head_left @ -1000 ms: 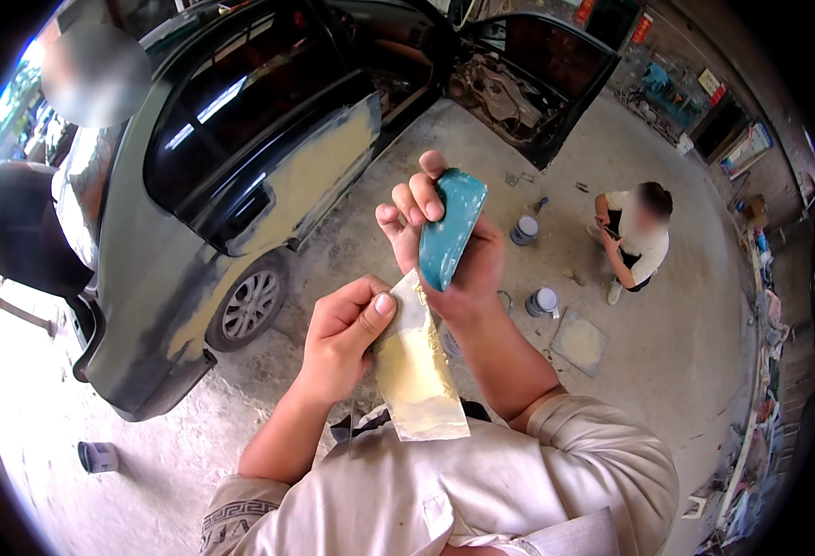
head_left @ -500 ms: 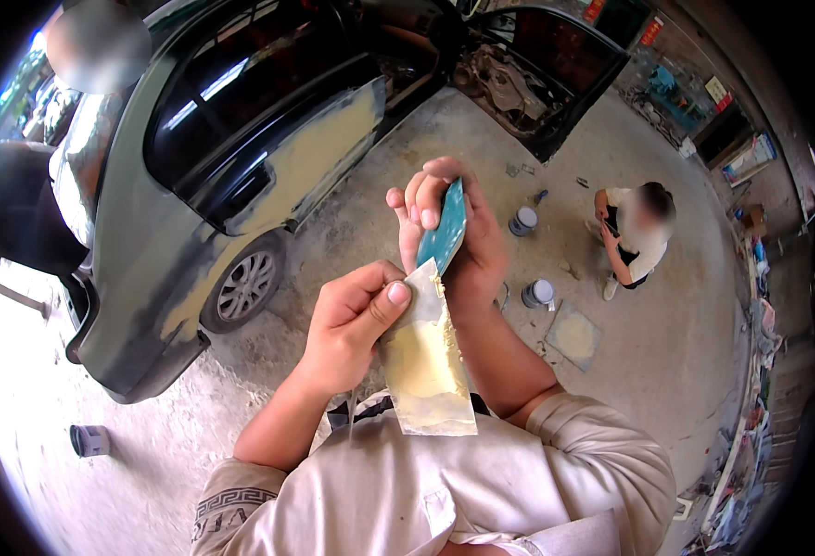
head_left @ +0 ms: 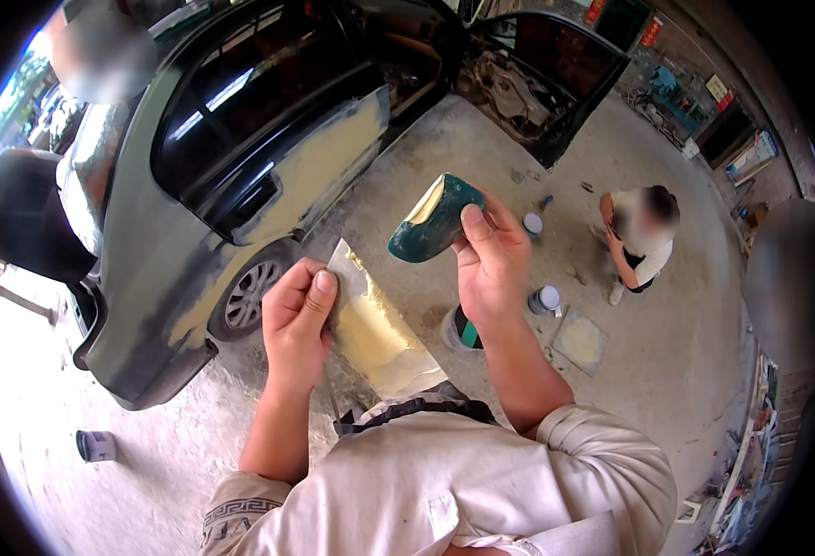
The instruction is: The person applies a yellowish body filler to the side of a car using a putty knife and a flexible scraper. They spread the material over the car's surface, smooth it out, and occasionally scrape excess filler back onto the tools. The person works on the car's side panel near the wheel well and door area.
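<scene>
My left hand (head_left: 298,310) is closed on the upper corner of a flat putty board (head_left: 380,338), thumb on top. The board slants down to the right, and yellow putty is smeared thickly along its middle and right edge. My right hand (head_left: 497,255) pinches a dark green flexible putty spreader (head_left: 437,227) between thumb and fingers. The spreader is bent in a curve, with a lump of yellow putty on its upper left edge. It is held above the board and apart from it. Ahead to the left, dried yellow filler covers the rear door (head_left: 324,162) of a car.
The car's rear wheel (head_left: 252,295) stands beyond my left hand; the front door (head_left: 542,79) hangs wide open. A bucket (head_left: 463,329) and tins (head_left: 544,298) stand by my right forearm, near a putty-smeared square plate (head_left: 581,340). A person (head_left: 644,236) crouches at right. Another tin (head_left: 95,446) sits far left.
My hands have moved apart: the left went left with the board, the right turned over and now shows the spreader's curved face and putty. The spreader no longer overlaps the board's top corner.
</scene>
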Available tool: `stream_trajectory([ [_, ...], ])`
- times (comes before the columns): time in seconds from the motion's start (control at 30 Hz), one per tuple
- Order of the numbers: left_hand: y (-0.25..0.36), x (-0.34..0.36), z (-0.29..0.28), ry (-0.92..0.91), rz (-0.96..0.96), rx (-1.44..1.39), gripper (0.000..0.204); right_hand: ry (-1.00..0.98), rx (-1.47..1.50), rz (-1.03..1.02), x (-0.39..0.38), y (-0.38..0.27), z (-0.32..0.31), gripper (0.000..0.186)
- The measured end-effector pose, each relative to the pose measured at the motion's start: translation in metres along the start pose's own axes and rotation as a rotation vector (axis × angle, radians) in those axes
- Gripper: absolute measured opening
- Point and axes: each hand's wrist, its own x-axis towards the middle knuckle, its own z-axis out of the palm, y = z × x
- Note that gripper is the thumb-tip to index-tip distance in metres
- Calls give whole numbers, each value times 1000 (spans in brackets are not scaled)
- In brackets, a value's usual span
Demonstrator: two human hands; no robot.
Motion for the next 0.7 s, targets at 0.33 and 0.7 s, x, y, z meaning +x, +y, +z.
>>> stream_trajectory([
  [0.33, -14, 0, 10, -13, 241, 135, 21, -85, -109, -80, -30, -16, 25, 37],
  [0.7, -1, -4, 7, -8, 321, 267, 22, -314, -488, -204, -39, -20, 20, 30],
])
